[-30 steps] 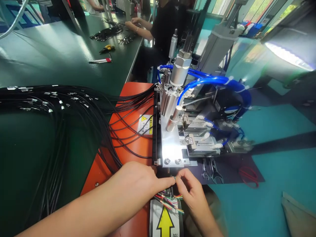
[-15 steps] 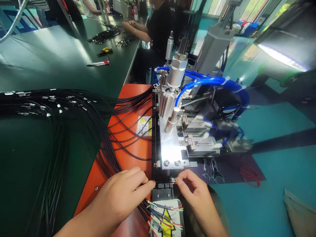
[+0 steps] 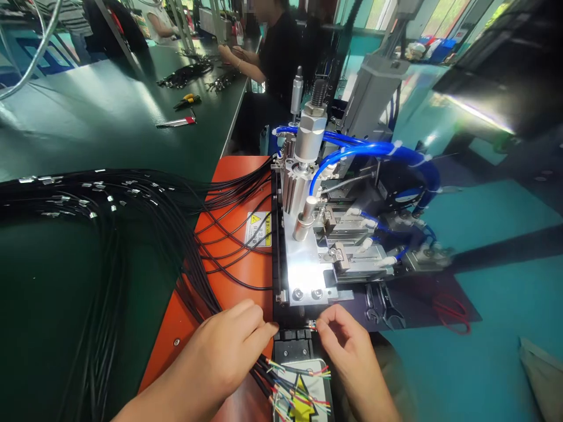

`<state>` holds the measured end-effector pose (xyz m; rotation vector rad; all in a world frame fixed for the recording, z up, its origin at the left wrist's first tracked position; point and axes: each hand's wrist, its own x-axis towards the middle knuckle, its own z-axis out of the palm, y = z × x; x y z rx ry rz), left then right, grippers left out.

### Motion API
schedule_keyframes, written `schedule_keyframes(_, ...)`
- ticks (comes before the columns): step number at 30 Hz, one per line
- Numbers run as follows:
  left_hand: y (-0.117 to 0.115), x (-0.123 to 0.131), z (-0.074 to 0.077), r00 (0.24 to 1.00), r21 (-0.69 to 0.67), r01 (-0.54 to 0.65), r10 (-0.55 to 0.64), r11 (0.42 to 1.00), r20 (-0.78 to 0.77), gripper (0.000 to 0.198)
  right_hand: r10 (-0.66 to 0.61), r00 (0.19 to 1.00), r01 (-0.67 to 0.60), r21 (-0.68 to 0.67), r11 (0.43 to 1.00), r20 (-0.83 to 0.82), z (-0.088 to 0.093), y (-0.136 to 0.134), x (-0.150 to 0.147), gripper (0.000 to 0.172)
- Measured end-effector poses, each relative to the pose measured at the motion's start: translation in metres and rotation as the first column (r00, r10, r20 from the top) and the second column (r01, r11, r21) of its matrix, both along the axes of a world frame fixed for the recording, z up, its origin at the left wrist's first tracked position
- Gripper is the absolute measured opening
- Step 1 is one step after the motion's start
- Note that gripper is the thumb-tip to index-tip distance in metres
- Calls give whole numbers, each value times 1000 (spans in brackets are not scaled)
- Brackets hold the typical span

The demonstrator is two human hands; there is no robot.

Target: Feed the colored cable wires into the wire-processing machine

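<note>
My left hand (image 3: 224, 351) is curled around a black cable (image 3: 275, 329) at the front edge of a wire-processing machine's aluminium plate (image 3: 303, 266). My right hand (image 3: 347, 346) is nearest to a tiny tuft of stripped wire ends (image 3: 311, 326), with its fingertips right against them. Under my left hand, a group of black cables with fanned red, green and blue wire ends (image 3: 299, 390) lies across a white label with a yellow arrow (image 3: 303, 408). A large bundle of black cables (image 3: 145, 205) with metal tips crosses an orange plate (image 3: 233, 187).
Blue air hoses (image 3: 365, 149) and a steel cylinder (image 3: 310, 129) rise behind the plate. Several spanners (image 3: 380, 310) and a red wire loop (image 3: 451, 313) lie to the right. On a green bench (image 3: 88, 105) are pliers (image 3: 188, 101), and a seated co-worker (image 3: 281, 64) works beyond.
My left hand has drawn back to the left since the oldest frame, and more coloured wire ends now lie over the label. The whole view has shifted slightly.
</note>
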<state>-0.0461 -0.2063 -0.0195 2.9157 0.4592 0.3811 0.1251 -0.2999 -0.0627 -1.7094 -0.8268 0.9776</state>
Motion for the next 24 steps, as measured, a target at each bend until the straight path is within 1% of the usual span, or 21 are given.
schedule_keyframes(1,0,0,1,1000,-4,5,-5,1000,-4,41,-21,999,22,7,1000,-30,-3,0,-2,18)
schedule_keyframes(5,-1,-1,-3,999,13,-1,0,1000,42,40,-31,974,38,27,999,-223,-11,-5,-3,26)
schedule_keyframes(6,-1,-1,-4,999,21,-7,6,1000,49,40,-54,968,64,34,997,-244,-11,-8,-2,27)
schedule_keyframes(7,-1,-1,-5,997,33,-21,18,999,69,39,-78,971,90,42,995,-225,-9,-11,-1,26)
schedule_keyframes(8,-2,-1,-6,995,44,-43,38,998,94,38,-92,983,101,54,993,-158,-7,-14,0,25)
schedule_keyframes(9,-2,-1,-6,991,45,-68,63,997,114,37,-88,995,92,77,993,-56,-3,-18,2,23)
schedule_keyframes(10,-3,0,-7,986,41,-95,89,995,138,36,-51,997,45,107,993,56,1,-21,3,23)
schedule_keyframes(11,-3,0,-7,981,28,-118,112,993,158,34,6,986,-30,143,989,165,6,-25,4,22)
schedule_keyframes(13,-4,1,-7,975,-10,-136,136,991,177,31,109,929,-197,226,954,353,14,-30,4,16)
schedule_keyframes(15,-4,1,-8,973,-27,-133,136,991,187,31,157,855,-331,285,900,495,18,-32,2,10)
schedule_keyframes(17,-5,2,-9,972,-24,-122,124,992,199,33,169,798,-393,287,874,579,19,-33,-1,13)
schedule_keyframes(21,-5,2,-4,981,-24,-62,65,998,182,30,151,776,-347,215,913,613,18,-32,-5,21)
schedule_keyframes(22,-6,3,-3,984,-23,-51,54,998,170,29,157,768,-351,203,914,621,19,-31,-5,21)
schedule_keyframes(24,-6,2,-1,989,-19,-49,51,999,141,28,193,733,-413,202,888,652,23,-28,-5,15)
